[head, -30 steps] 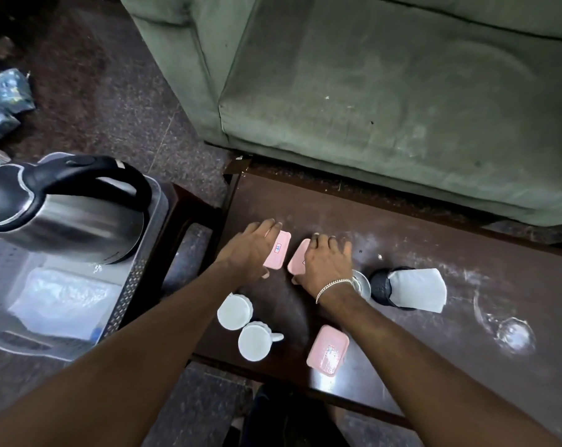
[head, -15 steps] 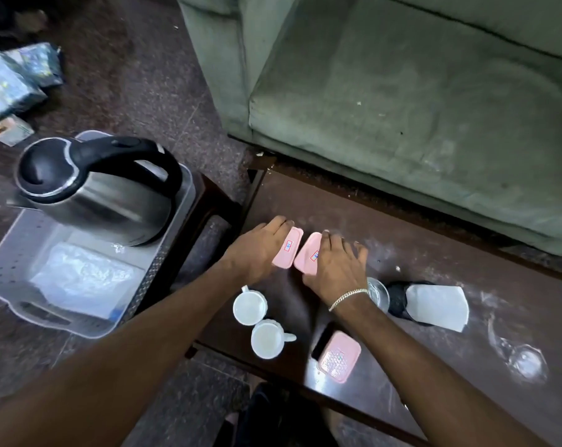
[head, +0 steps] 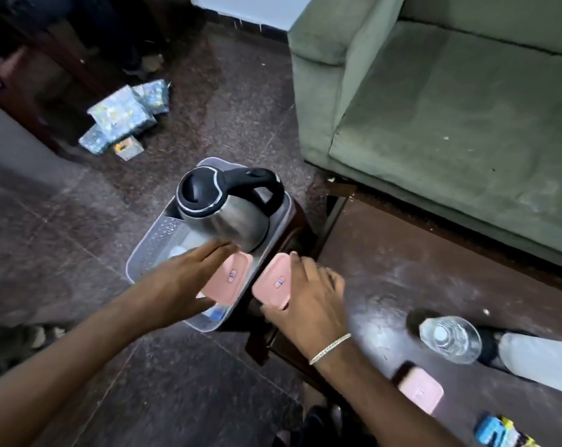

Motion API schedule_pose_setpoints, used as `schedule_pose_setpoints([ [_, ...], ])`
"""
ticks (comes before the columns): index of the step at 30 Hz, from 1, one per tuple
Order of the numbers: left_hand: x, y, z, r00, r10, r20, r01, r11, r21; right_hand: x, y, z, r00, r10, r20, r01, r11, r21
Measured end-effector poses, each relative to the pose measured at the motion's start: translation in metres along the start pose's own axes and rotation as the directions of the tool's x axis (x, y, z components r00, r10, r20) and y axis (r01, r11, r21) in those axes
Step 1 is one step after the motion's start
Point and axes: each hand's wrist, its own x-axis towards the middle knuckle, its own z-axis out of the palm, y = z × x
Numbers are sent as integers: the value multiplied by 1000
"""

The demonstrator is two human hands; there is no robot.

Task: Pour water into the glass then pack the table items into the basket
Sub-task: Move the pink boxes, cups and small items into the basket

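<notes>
My left hand (head: 189, 282) holds a pink lidded box (head: 229, 279) over the grey plastic basket (head: 150, 250), which stands on a dark stool left of the table. A steel kettle with a black lid and handle (head: 224, 208) stands in the basket's far end. My right hand (head: 308, 301) grips a second pink box (head: 273, 282) at the table's left edge, just right of the basket. A third pink box (head: 421, 393) lies on the dark wooden table (head: 418, 269). A clear glass (head: 450, 338) stands on the table to the right.
A black object with a white cover (head: 537, 359) lies right of the glass. A blue and yellow packet (head: 502, 433) sits at the table's near edge. A green sofa (head: 450, 108) borders the table's far side. Wrapped packets (head: 124, 117) lie on the floor.
Both hands lifted the two pink boxes off the table and carried them left; the left box is now over the basket. The view swung left, and the white cups are out of sight.
</notes>
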Motion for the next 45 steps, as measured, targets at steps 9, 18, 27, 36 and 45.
schedule_pose_setpoints([
  [9, -25, -96, 35, 981, -95, 167, 105, 993, -54, 24, -89, 84, 996, -84, 22, 83, 996, 20],
  [18, -12, -127, 68, 971, -68, 227, 86, 994, -70, 30, -96, 117, 988, -87, 125, 95, 994, -60],
  [27, 3, -139, 70, 955, -22, 296, 41, 997, -59, 32, -99, 119, 987, -69, 145, 74, 997, -30],
  [36, 7, -130, 69, 941, -70, 332, 65, 998, 26, 32, -93, 111, 985, -83, 151, 81, 997, 22],
  [45, 5, -103, 69, 937, -150, 317, 145, 989, 40, 10, -72, 71, 990, -140, 32, 136, 986, 93],
])
